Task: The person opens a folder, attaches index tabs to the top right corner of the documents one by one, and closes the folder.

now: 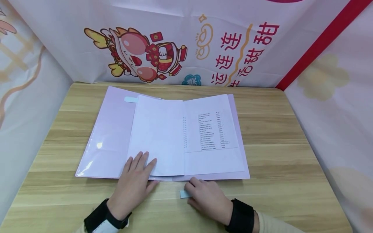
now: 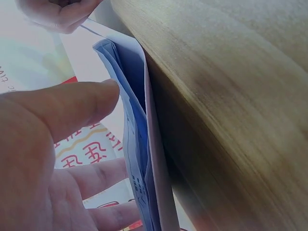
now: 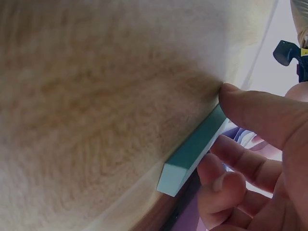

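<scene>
A lilac folder (image 1: 102, 129) lies spread on the table with white sheets on it, the right page (image 1: 214, 163) bearing a printed list. My left hand (image 1: 135, 183), fingers spread, rests on the lower part of the blank left page (image 1: 160, 136). In the left wrist view the thumb (image 2: 91, 103) stands apart from the folder's edge. Just below the folder, my right hand (image 1: 208, 199) pinches a small light-blue pad of sticky notes (image 3: 192, 144) between thumb and fingers, low over or on the table. A light-blue strip (image 1: 131, 99) sticks out at the pages' upper left.
The wooden table (image 1: 276, 145) extends on both sides of the folder. Behind it hangs a printed cloth (image 1: 233, 19) with a cartoon figure and red characters. Pale patterned cloth (image 1: 335, 113) closes off the right side, and similar cloth (image 1: 32, 97) the left.
</scene>
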A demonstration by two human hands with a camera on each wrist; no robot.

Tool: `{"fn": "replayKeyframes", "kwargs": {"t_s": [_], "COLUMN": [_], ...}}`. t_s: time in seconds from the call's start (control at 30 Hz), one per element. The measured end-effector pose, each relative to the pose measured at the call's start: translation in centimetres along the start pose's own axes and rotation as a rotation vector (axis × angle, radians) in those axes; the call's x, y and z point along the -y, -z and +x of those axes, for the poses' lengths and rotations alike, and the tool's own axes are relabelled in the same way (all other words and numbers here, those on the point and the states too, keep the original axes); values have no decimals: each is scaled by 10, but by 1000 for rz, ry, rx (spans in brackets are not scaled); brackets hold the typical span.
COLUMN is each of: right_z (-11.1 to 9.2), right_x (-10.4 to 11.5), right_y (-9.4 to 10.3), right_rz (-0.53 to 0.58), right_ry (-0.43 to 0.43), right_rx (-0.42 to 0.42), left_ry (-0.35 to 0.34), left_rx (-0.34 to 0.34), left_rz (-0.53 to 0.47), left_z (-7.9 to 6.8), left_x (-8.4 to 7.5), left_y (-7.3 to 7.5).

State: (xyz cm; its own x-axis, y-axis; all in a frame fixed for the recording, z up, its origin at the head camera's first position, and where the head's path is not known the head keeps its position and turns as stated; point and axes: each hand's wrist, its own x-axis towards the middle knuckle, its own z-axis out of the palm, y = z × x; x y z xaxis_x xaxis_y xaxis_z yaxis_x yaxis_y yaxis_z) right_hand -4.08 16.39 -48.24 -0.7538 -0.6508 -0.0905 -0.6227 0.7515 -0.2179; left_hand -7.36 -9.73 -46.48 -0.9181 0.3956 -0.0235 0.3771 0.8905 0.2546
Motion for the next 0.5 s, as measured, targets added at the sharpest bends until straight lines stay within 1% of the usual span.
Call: {"fn": "replayKeyframes", "kwargs": {"t_s": [0.23,0.5], "right_z": [1,2], "right_x": [1,3], "right_y": [2,5], "right_rz": [23,52], "right_ry": [-26,-52], "right_rx": [48,64], "left_ry": [3,4], "left_rx": [3,5], "left_rz": [-4,-3], "left_z": [0,-1], "left_x": [0,0], "left_y": [0,0]}}
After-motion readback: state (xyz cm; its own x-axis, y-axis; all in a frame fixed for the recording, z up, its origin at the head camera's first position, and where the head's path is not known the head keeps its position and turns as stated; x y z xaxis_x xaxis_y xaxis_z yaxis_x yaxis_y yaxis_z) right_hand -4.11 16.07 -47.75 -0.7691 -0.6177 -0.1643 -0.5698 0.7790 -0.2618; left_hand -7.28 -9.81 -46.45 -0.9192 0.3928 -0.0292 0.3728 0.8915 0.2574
